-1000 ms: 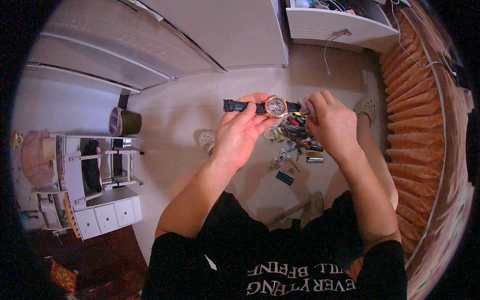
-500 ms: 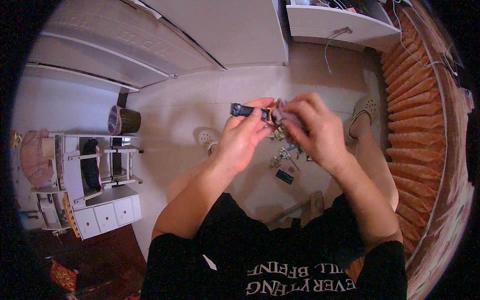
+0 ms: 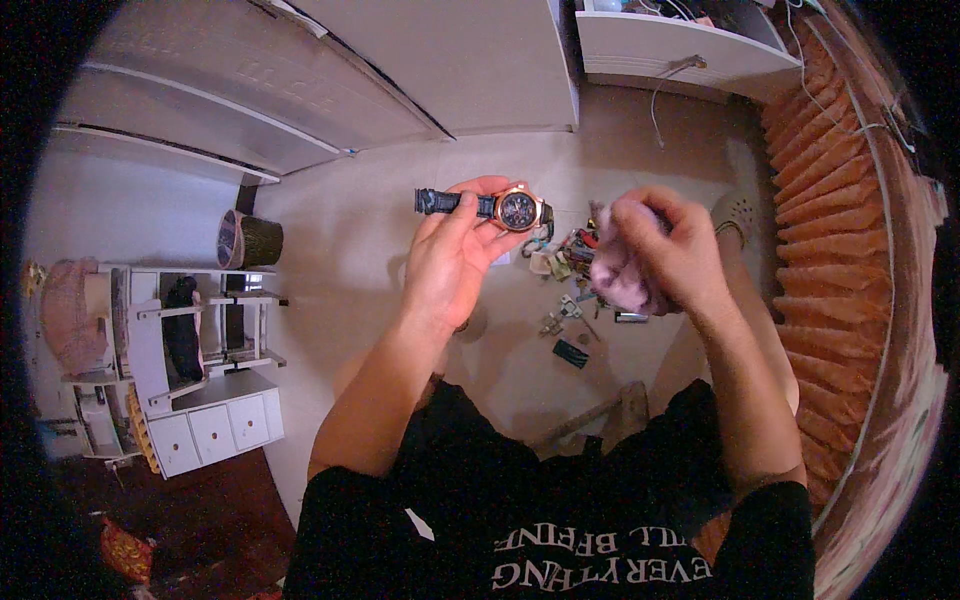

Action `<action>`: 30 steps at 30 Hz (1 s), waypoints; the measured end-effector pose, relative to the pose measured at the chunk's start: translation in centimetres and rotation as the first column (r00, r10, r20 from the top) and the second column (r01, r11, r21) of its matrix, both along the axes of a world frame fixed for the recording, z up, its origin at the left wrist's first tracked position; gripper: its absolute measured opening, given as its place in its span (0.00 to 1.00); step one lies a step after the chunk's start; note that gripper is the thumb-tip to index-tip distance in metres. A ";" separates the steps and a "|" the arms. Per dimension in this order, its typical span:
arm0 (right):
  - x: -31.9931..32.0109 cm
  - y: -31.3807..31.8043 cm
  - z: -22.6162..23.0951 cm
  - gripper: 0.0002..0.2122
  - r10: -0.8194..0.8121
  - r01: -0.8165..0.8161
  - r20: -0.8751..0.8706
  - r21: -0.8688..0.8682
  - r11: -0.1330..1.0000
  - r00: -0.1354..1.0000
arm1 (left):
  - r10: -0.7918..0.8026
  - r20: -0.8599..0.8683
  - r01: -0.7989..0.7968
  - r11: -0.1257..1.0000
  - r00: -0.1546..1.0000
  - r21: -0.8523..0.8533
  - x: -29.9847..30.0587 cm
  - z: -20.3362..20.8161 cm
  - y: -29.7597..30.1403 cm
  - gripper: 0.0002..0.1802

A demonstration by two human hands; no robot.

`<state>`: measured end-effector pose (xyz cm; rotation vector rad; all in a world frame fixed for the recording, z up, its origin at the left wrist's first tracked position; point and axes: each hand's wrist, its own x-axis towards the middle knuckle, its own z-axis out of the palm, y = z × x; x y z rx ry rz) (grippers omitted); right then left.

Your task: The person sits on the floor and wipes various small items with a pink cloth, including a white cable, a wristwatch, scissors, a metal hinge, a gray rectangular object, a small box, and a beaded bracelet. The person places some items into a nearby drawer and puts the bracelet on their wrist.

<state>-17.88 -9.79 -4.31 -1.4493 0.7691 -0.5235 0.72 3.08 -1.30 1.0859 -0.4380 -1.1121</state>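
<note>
A wristwatch (image 3: 517,208) with a dark dial, a rose-gold case and a dark strap lies across the fingers of my left hand (image 3: 452,245). My left thumb presses on the strap, and the dial faces up. To the right, my right hand (image 3: 672,240) grips a bunched pale pink cloth (image 3: 625,278), its fingers closed on the fabric. The cloth is apart from the watch and covers part of a pile of small items (image 3: 560,258) on the floor below.
A dark green rectangular piece (image 3: 570,352) and small metal parts (image 3: 563,315) lie on the tiled floor between my legs. An open drawer (image 3: 690,65) juts out ahead. A woven basket (image 3: 262,243) and white shelving (image 3: 190,340) stand left; an orange ruffled bed skirt (image 3: 825,250) hangs right.
My hands have parted. The right one has moved right and lower with the cloth, off the watch. My left hand has shifted left, and the watch dial now shows.
</note>
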 end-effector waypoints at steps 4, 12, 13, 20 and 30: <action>0.4 -0.7 0.6 0.14 0.010 -0.048 0.223 0.163 0.986 0.975 | -0.024 -0.056 0.028 0.997 0.998 0.072 -0.1 0.2 0.4 0.17; 1.7 2.3 -0.8 0.14 0.270 -0.281 0.086 0.159 0.947 0.959 | -0.098 -0.088 0.111 0.982 0.991 0.155 -1.3 0.5 0.0 0.16; 1.7 2.3 -0.5 0.13 0.271 -0.280 0.074 0.157 0.947 0.960 | -0.096 -0.086 0.108 0.984 0.992 0.145 -1.8 0.4 0.0 0.15; 1.9 2.7 -1.4 0.14 0.242 -0.241 -0.026 0.026 0.970 0.970 | -0.094 -0.108 0.107 0.987 0.990 0.117 -2.3 -0.3 0.2 0.15; 0.7 1.2 -1.6 0.15 0.424 -0.476 -0.278 -0.159 0.865 0.862 | 0.026 -0.075 -0.022 0.998 0.997 0.057 -0.6 -0.2 0.0 0.14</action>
